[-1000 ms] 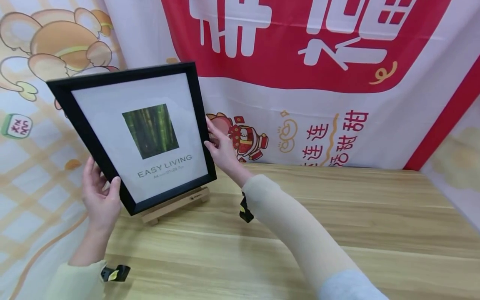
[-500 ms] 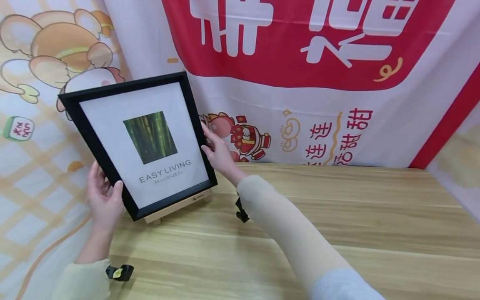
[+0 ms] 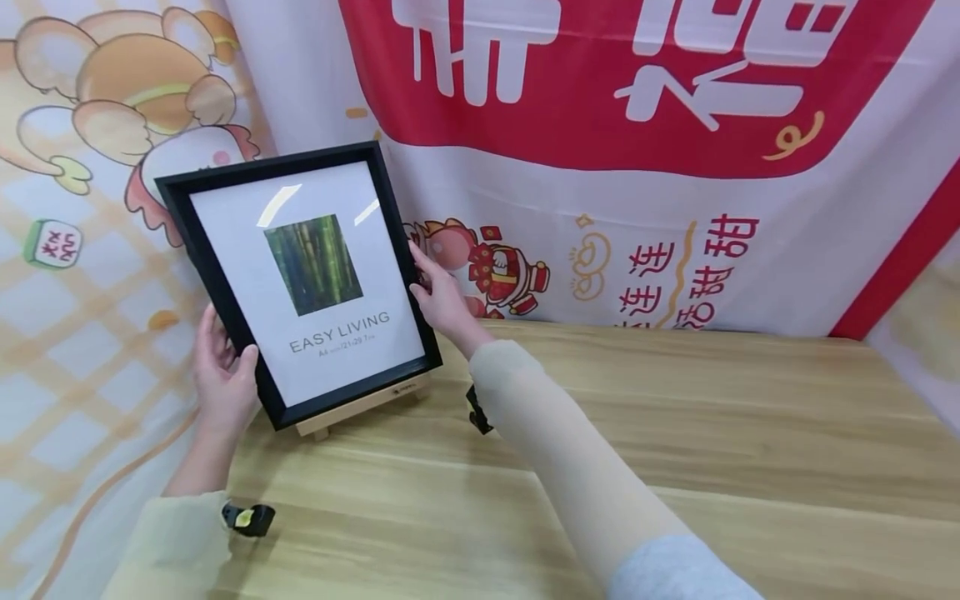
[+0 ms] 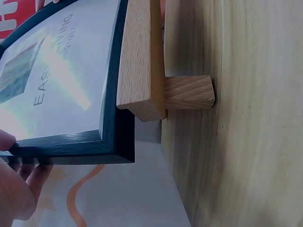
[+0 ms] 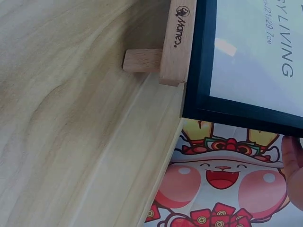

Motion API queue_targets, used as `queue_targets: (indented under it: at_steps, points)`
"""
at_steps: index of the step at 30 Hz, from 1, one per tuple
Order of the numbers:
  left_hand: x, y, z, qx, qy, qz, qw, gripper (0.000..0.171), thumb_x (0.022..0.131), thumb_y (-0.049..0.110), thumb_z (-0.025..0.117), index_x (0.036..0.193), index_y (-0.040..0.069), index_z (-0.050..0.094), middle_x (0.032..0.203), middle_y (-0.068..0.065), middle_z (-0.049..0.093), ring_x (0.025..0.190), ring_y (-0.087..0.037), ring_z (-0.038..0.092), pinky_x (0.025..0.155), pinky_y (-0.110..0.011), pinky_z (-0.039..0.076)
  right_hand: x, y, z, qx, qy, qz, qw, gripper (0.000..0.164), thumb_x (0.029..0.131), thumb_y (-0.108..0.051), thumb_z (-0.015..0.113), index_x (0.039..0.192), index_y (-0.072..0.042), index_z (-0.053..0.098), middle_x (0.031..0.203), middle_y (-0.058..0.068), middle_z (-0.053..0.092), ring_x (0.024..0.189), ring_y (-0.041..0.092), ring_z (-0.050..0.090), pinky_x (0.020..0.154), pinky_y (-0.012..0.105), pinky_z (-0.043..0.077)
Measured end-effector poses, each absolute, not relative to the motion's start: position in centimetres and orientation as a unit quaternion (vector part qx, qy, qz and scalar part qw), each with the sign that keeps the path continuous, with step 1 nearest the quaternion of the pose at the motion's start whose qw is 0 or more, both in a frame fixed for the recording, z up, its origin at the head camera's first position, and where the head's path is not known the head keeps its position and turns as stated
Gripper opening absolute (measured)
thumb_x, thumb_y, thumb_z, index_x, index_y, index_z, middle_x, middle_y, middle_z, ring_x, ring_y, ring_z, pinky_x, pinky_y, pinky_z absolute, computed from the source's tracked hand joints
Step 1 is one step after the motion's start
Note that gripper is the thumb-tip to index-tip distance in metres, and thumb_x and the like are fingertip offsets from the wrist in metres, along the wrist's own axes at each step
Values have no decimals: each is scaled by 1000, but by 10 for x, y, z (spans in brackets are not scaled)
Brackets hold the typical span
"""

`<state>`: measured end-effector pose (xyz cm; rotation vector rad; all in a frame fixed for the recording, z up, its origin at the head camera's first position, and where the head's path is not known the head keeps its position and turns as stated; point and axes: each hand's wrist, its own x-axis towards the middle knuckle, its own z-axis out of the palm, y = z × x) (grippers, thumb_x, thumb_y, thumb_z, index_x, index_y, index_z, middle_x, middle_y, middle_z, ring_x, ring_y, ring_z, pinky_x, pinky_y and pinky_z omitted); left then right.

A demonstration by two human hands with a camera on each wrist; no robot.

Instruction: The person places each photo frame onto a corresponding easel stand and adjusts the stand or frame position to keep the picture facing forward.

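Observation:
A black picture frame with a bamboo print and the words EASY LIVING leans back on a small wooden easel. Its bottom edge sits on the easel's ledge, as the left wrist view shows. My left hand grips the frame's left side low down, thumb at the front and fingers behind. On the opposite side, my right hand holds the right edge about midway up, its fingers partly hidden behind the frame. In the right wrist view the easel ledge carries a printed logo.
The easel's feet stand on a wood-grain table. Behind it hangs a red and white printed cloth. A checked cartoon cloth covers the left side, close to the left hand. Black straps are on both wrists.
The frame has come down slightly and leans further back, its top left corner shifting right in view. Both hands have kept their hold, and light reflections now show on the glass.

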<state>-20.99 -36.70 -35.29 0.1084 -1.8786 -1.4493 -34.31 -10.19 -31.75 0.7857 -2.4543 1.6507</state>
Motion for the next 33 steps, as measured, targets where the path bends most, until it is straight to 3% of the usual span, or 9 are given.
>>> queue_targets:
  at_steps: [9, 17, 24, 26, 28, 31, 33]
  points:
    - [-196, -364, -369, 60, -747, -563, 350, 67, 95, -3, 53, 152, 22, 26, 139, -11, 42, 113, -16, 44, 89, -13, 40, -341, -75, -355, 270, -784, 559, -7, 75, 97, -16, 61, 156, -32, 17, 143, 10, 47, 127, 24, 48, 103, 35, 43]
    - [-174, -356, -397, 89, -735, -596, 311, 87, 86, -13, 61, 151, 20, 14, 144, -12, 34, 112, -15, 44, 79, -7, 45, -327, -61, -392, 280, -759, 584, -71, 84, 94, -12, 65, 157, -31, 12, 148, 17, 36, 126, 36, 47, 96, 40, 49]
    - [-158, -348, -408, 113, -786, -570, 212, 104, 89, -7, 64, 153, 27, -11, 152, -27, 18, 126, -43, 38, 75, -4, 44, -314, -68, -407, 295, -767, 564, -81, 94, 89, -4, 69, 157, -30, 10, 158, 7, 22, 136, 24, 36, 103, 36, 43]
    - [-157, -344, -412, 112, -791, -569, 197, 107, 89, -8, 63, 153, 28, -14, 152, -28, 17, 118, -35, 48, 75, -5, 45, -309, -69, -406, 301, -759, 573, -78, 95, 87, 2, 69, 157, -25, 10, 159, 7, 20, 137, 23, 34, 102, 36, 44]
    - [-157, -342, -416, 109, -790, -574, 186, 109, 89, -9, 62, 152, 30, -17, 152, -30, 15, 105, -19, 57, 75, -7, 48, -307, -70, -409, 298, -751, 584, -79, 98, 85, 5, 70, 157, -27, 11, 158, 8, 22, 135, 24, 37, 99, 32, 47]
    - [-157, -337, -420, 112, -796, -568, 179, 108, 89, -9, 61, 151, 34, -17, 150, -30, 17, 85, 2, 56, 74, -11, 51, -304, -72, -412, 290, -733, 609, -85, 101, 83, 9, 70, 157, -30, 13, 156, 11, 27, 128, 26, 45, 92, 30, 51]
    - [-156, -334, -422, 116, -799, -563, 175, 108, 90, -8, 60, 151, 38, -17, 150, -30, 18, 83, 1, 58, 74, -13, 52, -305, -75, -416, 282, -727, 619, -90, 103, 83, 10, 69, 156, -35, 14, 155, 11, 28, 123, 25, 49, 88, 27, 52]
